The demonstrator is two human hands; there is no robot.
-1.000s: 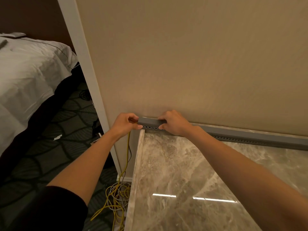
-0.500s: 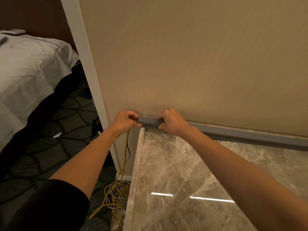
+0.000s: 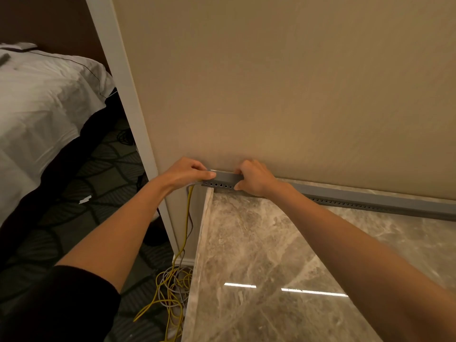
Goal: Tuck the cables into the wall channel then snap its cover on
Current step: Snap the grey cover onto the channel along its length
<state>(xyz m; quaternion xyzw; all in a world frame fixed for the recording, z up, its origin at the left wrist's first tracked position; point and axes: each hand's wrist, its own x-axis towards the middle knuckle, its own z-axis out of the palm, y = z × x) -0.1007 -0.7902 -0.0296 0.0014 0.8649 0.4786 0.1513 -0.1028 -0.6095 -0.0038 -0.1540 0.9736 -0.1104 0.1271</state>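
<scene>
Both hands pinch the grey channel's end, your left hand (image 3: pixel 183 172) and right hand (image 3: pixel 254 177) pressing its cover (image 3: pixel 225 177) down, while yellow cables (image 3: pixel 188 213) dangle loose below.

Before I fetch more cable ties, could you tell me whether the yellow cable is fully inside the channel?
No: the yellow cable hangs out of the channel end to a floor pile.

Beige wall (image 3: pixel 296 82), marble counter (image 3: pixel 271 267), white bed (image 3: pixel 37 107), patterned carpet (image 3: pixel 93 174).
</scene>
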